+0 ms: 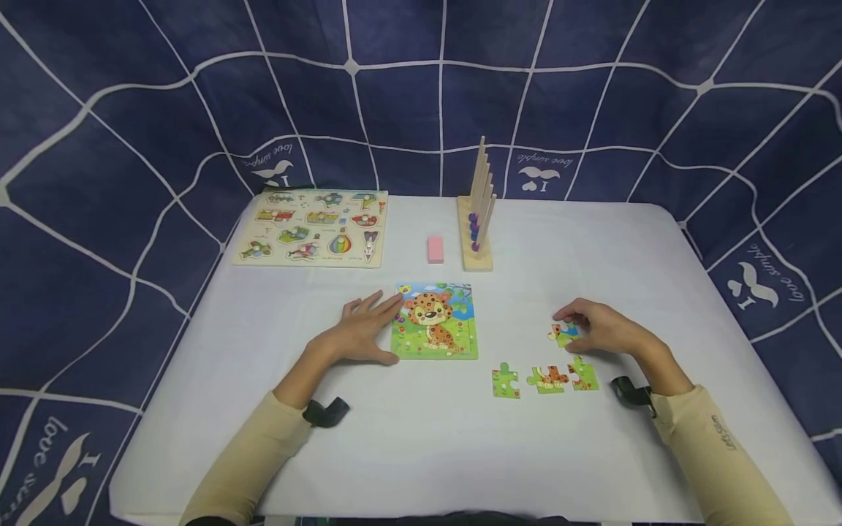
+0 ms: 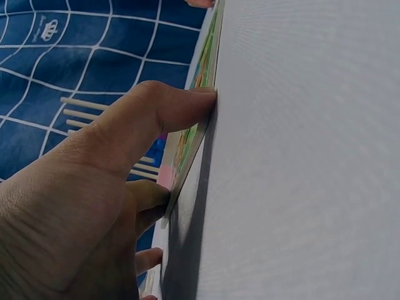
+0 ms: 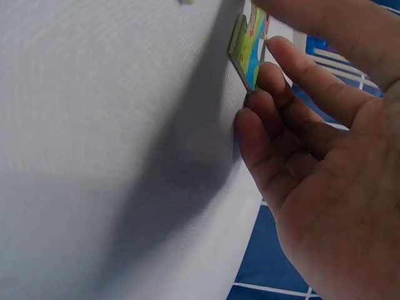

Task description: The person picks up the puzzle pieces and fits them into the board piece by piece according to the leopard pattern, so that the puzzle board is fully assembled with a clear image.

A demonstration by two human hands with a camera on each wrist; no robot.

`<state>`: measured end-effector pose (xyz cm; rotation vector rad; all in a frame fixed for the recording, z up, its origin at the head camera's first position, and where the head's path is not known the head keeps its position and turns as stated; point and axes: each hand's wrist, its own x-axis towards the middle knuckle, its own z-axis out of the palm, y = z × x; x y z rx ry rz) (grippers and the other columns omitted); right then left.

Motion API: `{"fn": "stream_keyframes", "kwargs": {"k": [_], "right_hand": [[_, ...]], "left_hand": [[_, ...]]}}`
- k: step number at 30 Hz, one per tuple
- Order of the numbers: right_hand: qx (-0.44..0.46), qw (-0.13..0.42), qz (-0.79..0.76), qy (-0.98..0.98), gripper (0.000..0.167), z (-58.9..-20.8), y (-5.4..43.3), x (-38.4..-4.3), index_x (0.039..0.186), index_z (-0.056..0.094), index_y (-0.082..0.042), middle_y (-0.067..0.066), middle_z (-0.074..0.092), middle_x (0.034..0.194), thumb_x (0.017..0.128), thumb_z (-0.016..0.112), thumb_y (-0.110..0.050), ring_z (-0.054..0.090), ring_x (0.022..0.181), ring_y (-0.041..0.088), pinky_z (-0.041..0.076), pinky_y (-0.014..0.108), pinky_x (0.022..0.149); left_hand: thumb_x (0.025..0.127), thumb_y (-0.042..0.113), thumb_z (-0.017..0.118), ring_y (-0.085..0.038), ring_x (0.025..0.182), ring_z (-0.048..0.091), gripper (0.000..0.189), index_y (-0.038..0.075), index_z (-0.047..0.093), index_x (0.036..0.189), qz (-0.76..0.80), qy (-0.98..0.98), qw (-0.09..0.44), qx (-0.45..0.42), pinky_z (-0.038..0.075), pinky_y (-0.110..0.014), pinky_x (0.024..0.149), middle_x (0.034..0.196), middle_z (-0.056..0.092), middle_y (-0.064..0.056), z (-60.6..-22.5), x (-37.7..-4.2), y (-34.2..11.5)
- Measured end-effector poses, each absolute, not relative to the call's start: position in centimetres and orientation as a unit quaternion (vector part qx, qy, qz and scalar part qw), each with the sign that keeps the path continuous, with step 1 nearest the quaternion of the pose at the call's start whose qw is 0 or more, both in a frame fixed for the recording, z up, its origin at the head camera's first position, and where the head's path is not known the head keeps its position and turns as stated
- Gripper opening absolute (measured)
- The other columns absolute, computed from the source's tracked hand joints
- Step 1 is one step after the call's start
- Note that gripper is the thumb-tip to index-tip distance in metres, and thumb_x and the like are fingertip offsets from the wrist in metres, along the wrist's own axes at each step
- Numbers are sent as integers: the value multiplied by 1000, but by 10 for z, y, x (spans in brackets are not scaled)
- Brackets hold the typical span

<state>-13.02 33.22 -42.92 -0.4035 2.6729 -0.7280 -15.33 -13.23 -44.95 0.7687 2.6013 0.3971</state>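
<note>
A square leopard puzzle board (image 1: 433, 321) lies near the table's middle. My left hand (image 1: 362, 332) rests at its left side, fingers spread. In the left wrist view the thumb (image 2: 187, 107) touches the edge of the board (image 2: 203, 65). Farther right, my right hand (image 1: 608, 327) holds a jigsaw piece (image 1: 564, 334) between thumb and fingers, low over the cloth. The right wrist view shows this piece (image 3: 245, 53) tilted, with a green and blue face. Below that hand lie three loose pieces: a green one (image 1: 505, 381), a spotted one (image 1: 551, 380) and another green one (image 1: 584, 374).
A wooden knob puzzle board (image 1: 312, 228) with vehicle pictures lies at the back left. A pink block (image 1: 435, 249) sits behind the leopard board. Beside it stands a wooden base with upright pegs (image 1: 476, 234) and some beads. Dark blue checked cloth (image 1: 401, 95) hangs behind the table.
</note>
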Motion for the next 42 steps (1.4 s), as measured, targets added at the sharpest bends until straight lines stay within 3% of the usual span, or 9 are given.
{"fn": "stream_keyframes", "kwargs": {"k": [7,23,34,42], "right_hand": [[-128,180,-255,941,48,-430,330,-132,114,66,-4,7,64,105,72,85,-18,55,96,19,49,34,86],[-130,165,-264,941,41,-432,333,-128,109,68,-7,4,63,98,72,85,-15,52,88,13,48,21,77],[-140,166,-246,945,35,-431,330,-131,106,68,-4,4,63,93,73,78,-7,53,84,16,47,23,72],[-132,198,-249,939,47,-426,331,-128,113,67,-5,6,63,102,70,84,-13,55,91,17,50,25,78]], "left_hand": [[72,58,75,-33,153,2,113,20,12,158,142,931,201,270,8,-60,119,166,10,2,-449,-153,-134],[72,61,75,-33,153,2,113,19,14,158,141,930,201,273,10,-59,118,166,11,2,-446,-154,-133],[72,61,75,-32,153,2,114,21,12,158,139,930,202,273,10,-59,119,166,10,3,-445,-153,-133],[72,62,75,-32,153,2,114,21,12,158,139,931,203,271,10,-59,119,166,9,4,-447,-154,-134]]}}
